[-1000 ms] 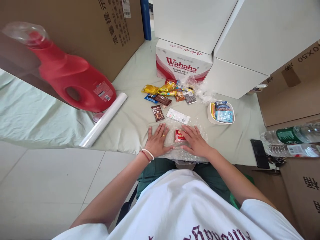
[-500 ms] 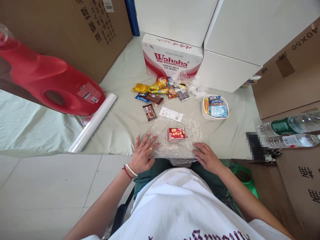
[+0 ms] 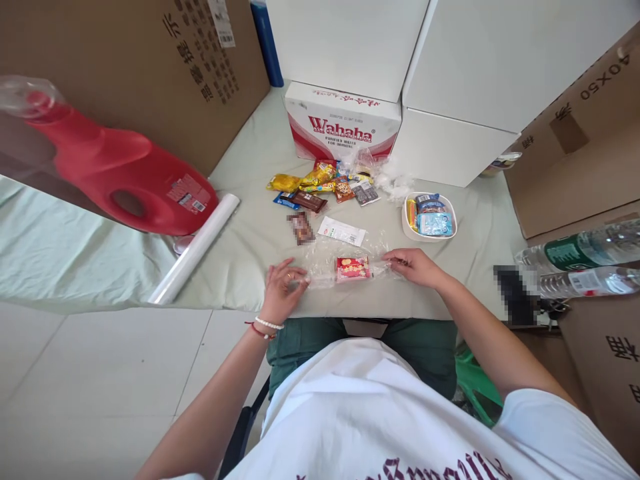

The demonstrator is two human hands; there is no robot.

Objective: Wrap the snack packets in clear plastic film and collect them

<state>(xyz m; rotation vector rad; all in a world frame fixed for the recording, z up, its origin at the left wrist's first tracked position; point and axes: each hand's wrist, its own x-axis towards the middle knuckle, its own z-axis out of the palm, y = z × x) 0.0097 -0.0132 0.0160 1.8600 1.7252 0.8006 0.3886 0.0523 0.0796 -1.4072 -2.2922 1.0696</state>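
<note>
A small red snack packet (image 3: 353, 268) lies near the table's front edge, with clear plastic film (image 3: 324, 272) folded up over it. To its left, my left hand (image 3: 285, 288) pinches the film's near edge between thumb and fingers. My right hand (image 3: 417, 267) grips the same edge on the right side of the packet, fingers closed together. Just beyond the film are a white flat packet (image 3: 342, 231) and a brown packet (image 3: 301, 228) that is partly blurred out.
Several wrapped snacks (image 3: 320, 183) are heaped before the Wahaha carton (image 3: 345, 127). A white tub (image 3: 430, 217) of snacks stands at right. A white roll (image 3: 195, 250) and a red jug (image 3: 135, 177) lie at left. Clear bottles (image 3: 590, 257) are at far right.
Both hands have closed from resting on the film to gripping it. The film's near part has come up and away from me, over the red packet.
</note>
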